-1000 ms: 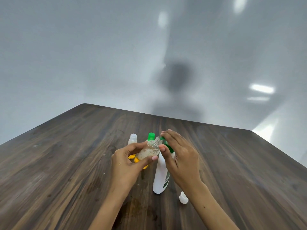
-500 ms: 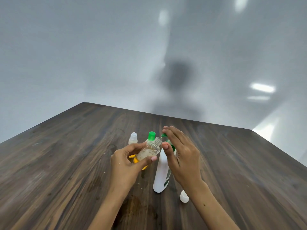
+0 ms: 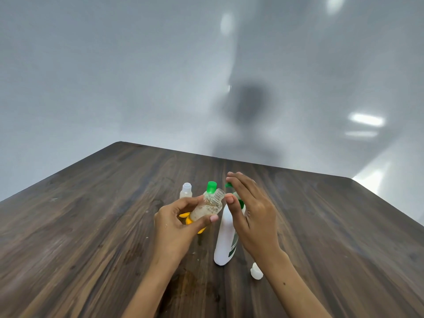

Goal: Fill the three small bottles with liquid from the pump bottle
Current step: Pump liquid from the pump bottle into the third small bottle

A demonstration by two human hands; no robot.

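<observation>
Three small bottles: one tilted in the left hand, two standing on the dark wood-grain table [image 3: 91,214].
Left hand [image 3: 176,223]: curled around a small clear plastic bottle [image 3: 207,208], thumb and fingertips closed on its body. Its open threaded mouth points towards 1 o'clock, near the pump spout. It looks partly filled with pale, frothy liquid.
Right hand [image 3: 254,214]: fingers spread flat and loose over the green pump head [image 3: 228,185] of the tall white plastic pump bottle [image 3: 226,239], gripping nothing that I can see. Whether the palm touches the pump is hidden.
Pump bottle: upright at the table's centre, directly at 3 o'clock from the held bottle.
Other bottles: a small bottle with a green cap [image 3: 211,187] stands behind the held one at 12 o'clock. A small translucent uncapped bottle [image 3: 186,191] stands at 11 o'clock from it.
Loose cap: a small white cap [image 3: 256,273] lies at 5 o'clock from the pump bottle's base.
Orange object [image 3: 186,220]: partly hidden behind the left hand, unidentifiable.
Step in hand: apparently pumping liquid into the held bottle.
Next move: likely keeping the mouth under the spout and pressing down steadily, as a misaligned mouth would spill liquid.
</observation>
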